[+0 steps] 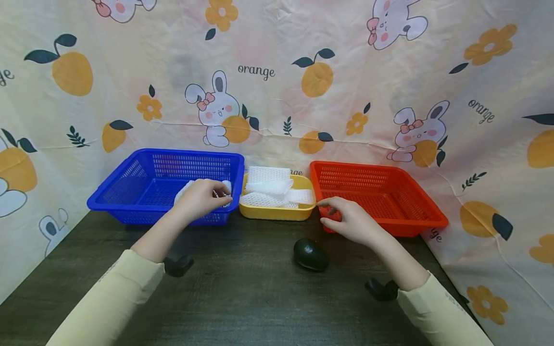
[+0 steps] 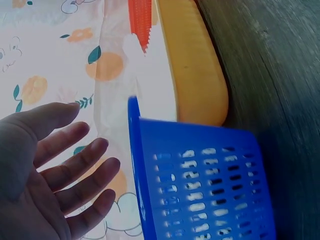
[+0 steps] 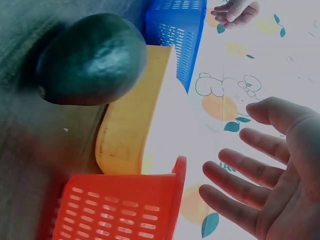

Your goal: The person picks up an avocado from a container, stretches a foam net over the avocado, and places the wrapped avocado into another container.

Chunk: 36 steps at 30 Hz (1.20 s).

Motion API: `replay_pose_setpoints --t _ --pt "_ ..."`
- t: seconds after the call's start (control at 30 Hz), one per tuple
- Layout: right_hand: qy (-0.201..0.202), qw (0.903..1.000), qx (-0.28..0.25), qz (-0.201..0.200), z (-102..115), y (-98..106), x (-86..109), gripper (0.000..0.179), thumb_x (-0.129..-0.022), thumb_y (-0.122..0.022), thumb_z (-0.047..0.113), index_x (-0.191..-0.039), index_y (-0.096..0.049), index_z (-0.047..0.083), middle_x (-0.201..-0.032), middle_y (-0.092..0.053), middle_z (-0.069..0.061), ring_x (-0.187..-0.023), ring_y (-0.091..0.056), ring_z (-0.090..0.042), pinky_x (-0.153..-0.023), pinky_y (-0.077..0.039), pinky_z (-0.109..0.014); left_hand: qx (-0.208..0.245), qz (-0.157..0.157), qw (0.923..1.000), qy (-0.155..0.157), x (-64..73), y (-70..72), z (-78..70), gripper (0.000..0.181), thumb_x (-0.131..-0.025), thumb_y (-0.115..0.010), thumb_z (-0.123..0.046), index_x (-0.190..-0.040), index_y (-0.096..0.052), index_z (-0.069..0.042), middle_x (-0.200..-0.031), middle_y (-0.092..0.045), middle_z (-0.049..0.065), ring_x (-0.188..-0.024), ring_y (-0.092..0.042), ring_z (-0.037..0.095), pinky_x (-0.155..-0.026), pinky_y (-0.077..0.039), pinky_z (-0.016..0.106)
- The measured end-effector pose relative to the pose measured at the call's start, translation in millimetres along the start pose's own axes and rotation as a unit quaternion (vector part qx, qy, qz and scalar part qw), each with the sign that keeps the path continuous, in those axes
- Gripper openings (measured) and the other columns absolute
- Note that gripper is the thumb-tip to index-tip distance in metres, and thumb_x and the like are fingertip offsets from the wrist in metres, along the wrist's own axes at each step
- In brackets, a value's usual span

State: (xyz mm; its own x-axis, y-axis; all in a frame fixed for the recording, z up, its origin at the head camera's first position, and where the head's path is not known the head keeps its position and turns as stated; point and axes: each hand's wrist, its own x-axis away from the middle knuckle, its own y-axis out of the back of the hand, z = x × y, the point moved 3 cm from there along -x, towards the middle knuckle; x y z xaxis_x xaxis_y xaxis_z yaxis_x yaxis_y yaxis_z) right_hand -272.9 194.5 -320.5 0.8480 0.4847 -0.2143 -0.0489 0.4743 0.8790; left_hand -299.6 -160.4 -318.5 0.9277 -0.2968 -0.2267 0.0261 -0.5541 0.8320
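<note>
My left hand (image 1: pixel 201 196) hovers over the right end of a blue basket (image 1: pixel 149 204), its fingers loosely bent and nothing between them, as the left wrist view confirms. Some white netting (image 1: pixel 227 186) lies in that basket, partly hidden by the hand. My right hand (image 1: pixel 349 220) is in the air by the front left corner of a red basket (image 1: pixel 389 222), fingers spread and holding nothing. A dark green avocado (image 1: pixel 310 254) lies on the table in front of the right hand, untouched. It looks large in the right wrist view (image 3: pixel 95 60).
Between the baskets stands a yellow tray (image 1: pixel 277 213) heaped with white foam net sleeves (image 1: pixel 268 187). The dark wooden table (image 1: pixel 242 298) extends toward me. Behind and at the sides hangs a cloth (image 1: pixel 268 105) printed with rabbits and oranges.
</note>
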Motion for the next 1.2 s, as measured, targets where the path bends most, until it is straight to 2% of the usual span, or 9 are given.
replay_pose_setpoints --t 0.33,0.57,0.9,1.2 --pt "-0.023 0.9993 -0.024 -0.014 3 13 -22.7 0.033 -0.090 -0.067 0.019 -0.121 -0.062 0.012 -0.118 -0.062 -0.006 -0.097 -0.060 -0.022 -0.076 -0.052 -0.039 0.027 -0.011 0.9995 -0.014 -18.7 -9.9 -21.9 0.023 -0.089 -0.070 -0.023 -0.104 -0.070 -0.007 -0.088 -0.065 0.005 -0.080 -0.059 0.021 -0.069 -0.051 0.035" --pt "-0.038 0.9980 -0.045 -0.023 5 15 -42.6 0.031 -0.090 -0.067 0.016 -0.120 -0.063 0.011 -0.119 -0.061 -0.006 -0.100 -0.059 -0.023 -0.079 -0.052 -0.039 0.041 -0.017 0.9989 -0.013 -32.9 -16.2 -27.5 0.026 -0.088 -0.071 -0.019 -0.109 -0.068 -0.005 -0.095 -0.066 0.009 -0.087 -0.059 0.024 -0.078 -0.051 0.038" --pt "-0.076 0.9907 -0.104 -0.042 1 4 -77.5 0.034 -0.090 -0.066 0.009 -0.124 -0.061 0.012 -0.122 -0.060 -0.009 -0.103 -0.058 -0.026 -0.081 -0.052 -0.040 0.089 -0.011 0.9958 0.016 -50.5 -23.3 -23.7 0.036 -0.088 -0.069 -0.016 -0.121 -0.061 -0.005 -0.112 -0.063 0.015 -0.100 -0.058 0.029 -0.083 -0.051 0.042" --pt "-0.127 0.9837 -0.124 -0.031 -1 -14 -103.4 0.038 -0.091 -0.060 0.004 -0.129 -0.059 0.013 -0.128 -0.056 -0.011 -0.106 -0.056 -0.029 -0.083 -0.052 -0.041 0.086 0.001 0.9961 0.020 -69.6 -37.8 -29.3 0.043 -0.087 -0.070 -0.014 -0.126 -0.059 -0.003 -0.119 -0.060 0.021 -0.104 -0.058 0.034 -0.088 -0.048 0.045"
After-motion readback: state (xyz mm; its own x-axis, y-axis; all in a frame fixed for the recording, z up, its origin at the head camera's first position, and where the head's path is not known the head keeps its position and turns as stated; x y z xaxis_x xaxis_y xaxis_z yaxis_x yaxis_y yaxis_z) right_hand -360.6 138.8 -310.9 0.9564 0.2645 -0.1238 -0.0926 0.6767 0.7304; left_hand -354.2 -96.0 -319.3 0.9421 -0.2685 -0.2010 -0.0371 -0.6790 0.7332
